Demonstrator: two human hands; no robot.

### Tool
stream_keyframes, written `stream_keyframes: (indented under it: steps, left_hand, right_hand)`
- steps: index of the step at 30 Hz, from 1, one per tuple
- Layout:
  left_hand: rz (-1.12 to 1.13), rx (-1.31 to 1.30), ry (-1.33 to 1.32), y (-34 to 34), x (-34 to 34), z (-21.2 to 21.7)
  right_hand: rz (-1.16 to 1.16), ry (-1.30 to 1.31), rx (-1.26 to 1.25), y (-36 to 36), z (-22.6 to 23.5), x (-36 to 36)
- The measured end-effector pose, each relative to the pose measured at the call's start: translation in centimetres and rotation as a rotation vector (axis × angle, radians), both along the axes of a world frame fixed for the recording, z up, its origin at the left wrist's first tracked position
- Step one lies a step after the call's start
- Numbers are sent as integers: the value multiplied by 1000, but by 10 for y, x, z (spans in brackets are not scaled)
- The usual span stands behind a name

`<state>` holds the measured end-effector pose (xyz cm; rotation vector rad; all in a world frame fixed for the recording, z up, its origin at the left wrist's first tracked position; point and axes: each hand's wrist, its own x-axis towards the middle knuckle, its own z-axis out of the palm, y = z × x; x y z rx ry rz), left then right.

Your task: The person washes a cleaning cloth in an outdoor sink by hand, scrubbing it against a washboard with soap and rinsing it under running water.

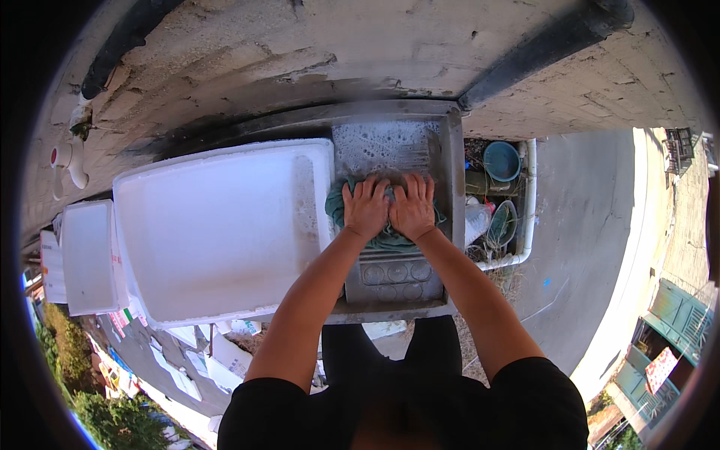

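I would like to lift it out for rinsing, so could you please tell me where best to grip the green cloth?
Probably the bunched left edge of the green cloth, from the left: it sticks out past the left hand; the right hand covers the rest.

Bunched teal cloth (386, 238) lies wet on the soapy washboard (384, 150).

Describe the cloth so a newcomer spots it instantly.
Start at the long metal sink against the concrete wall. In its soapy right section, beside the big white foam box, the teal cloth lies bunched under both hands, the only soft, dark green thing there.
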<state>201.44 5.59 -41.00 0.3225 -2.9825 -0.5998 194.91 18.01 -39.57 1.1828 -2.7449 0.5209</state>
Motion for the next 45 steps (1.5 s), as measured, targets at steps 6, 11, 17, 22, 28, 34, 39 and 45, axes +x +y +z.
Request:
stream_keyframes:
  steps: [6, 11, 17, 22, 28, 34, 39, 45]
  left_hand:
    - [-36, 185, -138, 28, 80, 45]
    - [-88, 91, -161, 40, 103, -5]
    - [100, 49, -165, -24, -37, 12]
    - [37, 157, -35, 28, 86, 19]
    - [70, -77, -98, -17, -8, -9]
    - [52, 292, -482, -67, -67, 41]
    - [37, 6, -249, -45, -3, 38]
    - [-101, 32, -91, 45, 123, 18]
  right_hand:
    - [-11, -302, -148, 51, 38, 82]
    - [91, -205, -19, 53, -4, 95]
    - [-93, -136, -31, -26, -1, -22]
    - [52, -269, 21, 49, 30, 83]
    - [15, -217, 92, -19, -18, -10]
    - [-93, -658, 147, -40, 1, -72]
    - [92, -535, 202, 5, 25, -42]
    - [74, -299, 110, 72, 16, 100]
